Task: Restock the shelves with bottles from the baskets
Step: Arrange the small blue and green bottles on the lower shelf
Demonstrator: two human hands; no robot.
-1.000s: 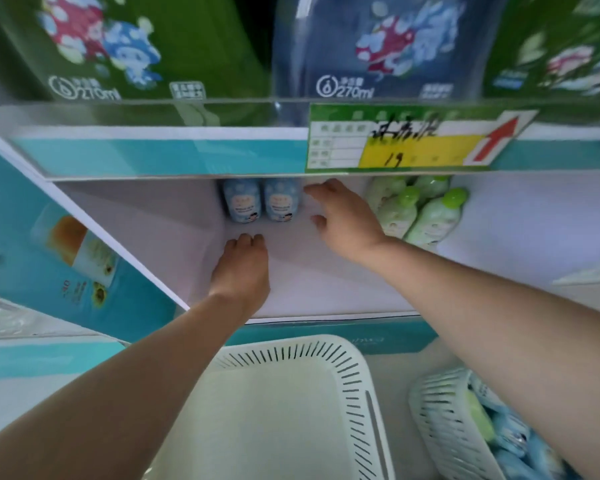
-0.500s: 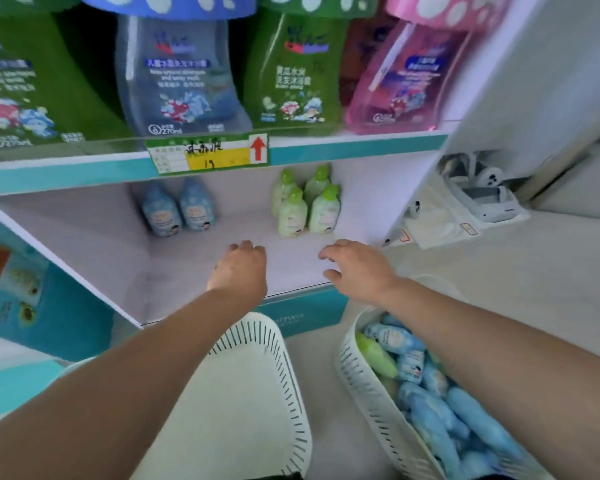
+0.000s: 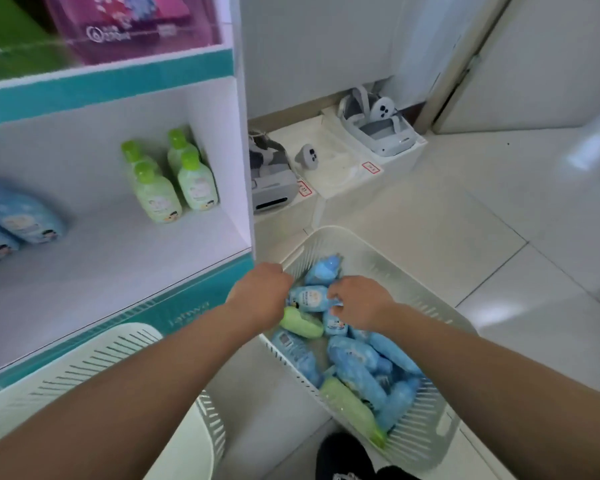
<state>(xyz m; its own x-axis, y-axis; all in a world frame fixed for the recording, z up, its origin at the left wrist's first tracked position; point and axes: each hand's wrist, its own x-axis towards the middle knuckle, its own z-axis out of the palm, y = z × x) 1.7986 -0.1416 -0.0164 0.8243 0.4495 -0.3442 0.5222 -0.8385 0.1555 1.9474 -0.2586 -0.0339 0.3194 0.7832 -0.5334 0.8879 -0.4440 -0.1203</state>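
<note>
Reaching from shelf down into basket, right hand pinching a blue bottle, left hand curled beside it, grip unclear.

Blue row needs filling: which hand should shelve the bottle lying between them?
Left, probably: the left hand sits at the blue bottle on the shelf side; the right hand would reach across.
</note>
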